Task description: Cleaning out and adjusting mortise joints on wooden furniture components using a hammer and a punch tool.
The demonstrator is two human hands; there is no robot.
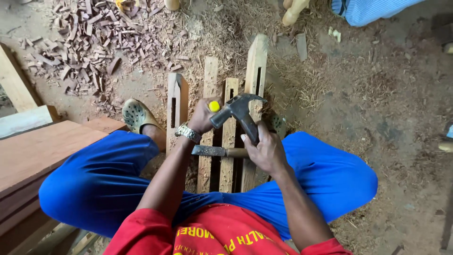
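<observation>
I sit over several pale wooden rails (230,141) lying side by side on the ground, some with slots cut in them. My left hand (202,118) grips a yellow-handled chisel (214,106) standing upright on the rails. My right hand (265,150) holds a dark metal hammer (239,109), its head raised close beside the chisel's yellow top. A second chisel (210,150) with a flat steel blade and wooden handle lies across the rails just below my hands, its handle end under my right hand.
A heap of reddish wood chips (94,38) lies at the upper left, and sawdust covers the ground. Thick brown planks (37,151) are stacked at the left. Another person's feet (295,10) and striped blue clothing (363,9) show at the top edge. My left foot wears a green clog (136,114).
</observation>
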